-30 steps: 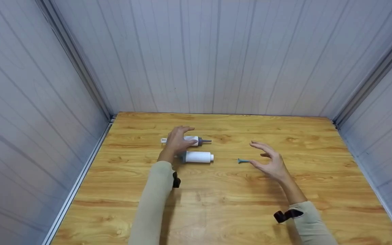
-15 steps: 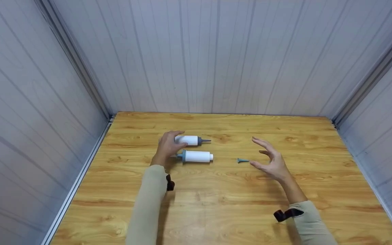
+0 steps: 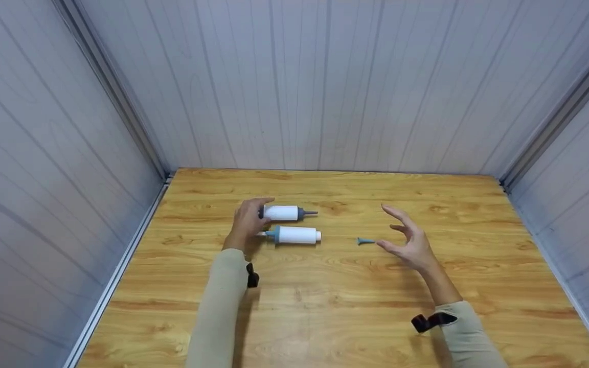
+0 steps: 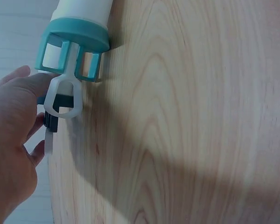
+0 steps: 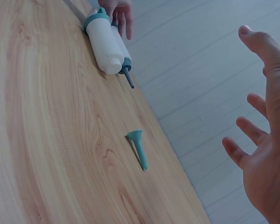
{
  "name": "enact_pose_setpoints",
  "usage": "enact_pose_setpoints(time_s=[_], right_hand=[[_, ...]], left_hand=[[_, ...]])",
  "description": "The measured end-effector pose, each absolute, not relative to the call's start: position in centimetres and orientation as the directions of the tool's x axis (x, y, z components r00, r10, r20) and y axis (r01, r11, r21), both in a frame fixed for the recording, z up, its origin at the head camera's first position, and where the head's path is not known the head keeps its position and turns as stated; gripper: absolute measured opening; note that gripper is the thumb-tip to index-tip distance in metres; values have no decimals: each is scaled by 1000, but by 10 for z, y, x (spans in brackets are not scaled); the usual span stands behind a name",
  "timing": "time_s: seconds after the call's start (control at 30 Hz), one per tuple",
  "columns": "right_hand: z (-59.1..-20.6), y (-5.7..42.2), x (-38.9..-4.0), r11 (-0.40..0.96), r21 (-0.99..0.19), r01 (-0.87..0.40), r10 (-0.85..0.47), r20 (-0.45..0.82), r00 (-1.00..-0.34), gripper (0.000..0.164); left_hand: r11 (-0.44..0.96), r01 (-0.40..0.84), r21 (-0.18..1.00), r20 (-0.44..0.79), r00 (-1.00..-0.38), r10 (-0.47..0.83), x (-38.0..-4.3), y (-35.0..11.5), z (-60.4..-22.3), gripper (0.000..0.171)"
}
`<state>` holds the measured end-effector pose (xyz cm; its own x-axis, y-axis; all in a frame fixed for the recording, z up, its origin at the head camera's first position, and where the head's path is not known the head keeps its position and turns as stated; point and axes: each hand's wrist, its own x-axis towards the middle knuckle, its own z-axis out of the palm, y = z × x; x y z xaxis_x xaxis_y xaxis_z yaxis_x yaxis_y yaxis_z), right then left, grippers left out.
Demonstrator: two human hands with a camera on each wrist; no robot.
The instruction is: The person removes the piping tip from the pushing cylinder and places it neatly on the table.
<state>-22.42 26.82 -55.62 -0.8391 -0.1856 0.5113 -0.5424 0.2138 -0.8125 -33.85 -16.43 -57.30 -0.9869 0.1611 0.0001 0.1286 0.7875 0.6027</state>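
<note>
- The left hand (image 3: 247, 219) is bent in a loose curve about the left end of the far white tube (image 3: 281, 212), thumb on the near side and a finger reaching over the far side; I cannot tell whether they touch it.
- That far tube lies on the desk (image 3: 325, 296), its slim grey nozzle (image 3: 309, 212) pointing right.
- Just nearer, and roughly parallel, lies the near white tube (image 3: 297, 235), with a teal collar (image 4: 79, 32) at its left end and a narrow white neck at its right.
- A whitish loop handle (image 4: 78, 97) sticks out leftward past that collar, just beside the left hand.
- The right hand (image 3: 412, 246) is spread, thumb and fingers well apart, with nothing in its grasp.
- Left of that hand, near the thumb, a small teal nozzle (image 5: 138, 147) lies on the desk, flared end to the left; it sits apart from both tubes.
- Pale sleeves (image 3: 218, 301) cover both forearms, and a pale grooved wall (image 3: 299, 87) rises behind the desk's far edge.
</note>
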Motion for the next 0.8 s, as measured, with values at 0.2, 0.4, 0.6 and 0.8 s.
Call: enact_pose_setpoints(time_s=[0.2, 0.4, 0.6, 0.8], right_hand=[[-555, 269, -223, 216, -813, -541, -188, 509, -840, 79], [-556, 270, -224, 218, -807, -549, -186, 518, -835, 78], [-557, 271, -225, 217, -806, -551, -185, 520, -834, 78], [-557, 271, -225, 209, -804, -557, -185, 527, -830, 77]], left_hand=[[801, 123, 586, 5, -989, 148, -336, -165, -574, 42], [805, 106, 584, -14, -990, 140, -338, -166, -575, 40], [816, 89, 571, -41, -990, 136, -341, -167, -577, 45], [824, 91, 559, -41, -990, 138, -341, -167, -576, 45]])
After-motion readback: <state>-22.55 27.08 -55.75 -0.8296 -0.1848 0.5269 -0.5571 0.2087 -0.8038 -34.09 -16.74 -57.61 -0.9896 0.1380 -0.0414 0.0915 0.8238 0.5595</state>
